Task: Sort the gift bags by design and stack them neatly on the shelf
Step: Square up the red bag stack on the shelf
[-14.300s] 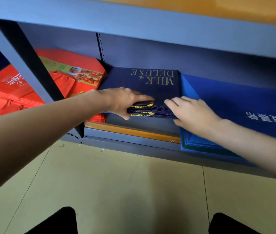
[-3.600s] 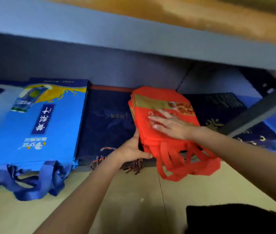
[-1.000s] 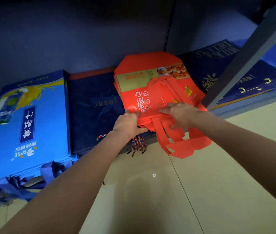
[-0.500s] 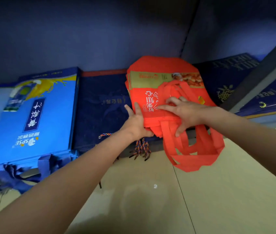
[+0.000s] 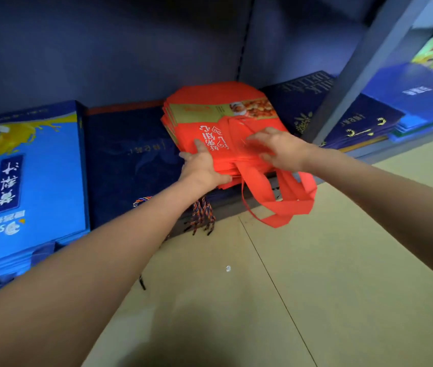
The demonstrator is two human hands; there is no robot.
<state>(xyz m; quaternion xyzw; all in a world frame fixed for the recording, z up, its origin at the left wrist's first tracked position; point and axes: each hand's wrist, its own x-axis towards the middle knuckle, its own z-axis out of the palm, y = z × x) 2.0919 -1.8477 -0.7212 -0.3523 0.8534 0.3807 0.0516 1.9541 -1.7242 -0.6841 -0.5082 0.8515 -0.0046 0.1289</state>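
A stack of red gift bags (image 5: 210, 109) lies on the low shelf, with its red handles (image 5: 279, 205) hanging over the front edge. My left hand (image 5: 202, 165) grips the stack's front left corner, thumb on top and fingers underneath. My right hand (image 5: 279, 149) lies on top of the stack near its front edge, fingers spread and slightly bent over handle straps folded back onto the bags. To the left lie a dark navy stack (image 5: 128, 160) and a bright blue stack (image 5: 27, 176).
A grey shelf upright (image 5: 353, 80) stands just right of the red stack. Behind it are navy bags with gold print (image 5: 353, 123) and more blue bags (image 5: 416, 94). Braided cord handles (image 5: 202, 215) dangle off the shelf front. Beige tiled floor (image 5: 289, 287) spreads below.
Some handle straps now lie folded back on the bags. My right hand slid toward the stack's front right; my left keeps its grip on the corner. The camera tilted.
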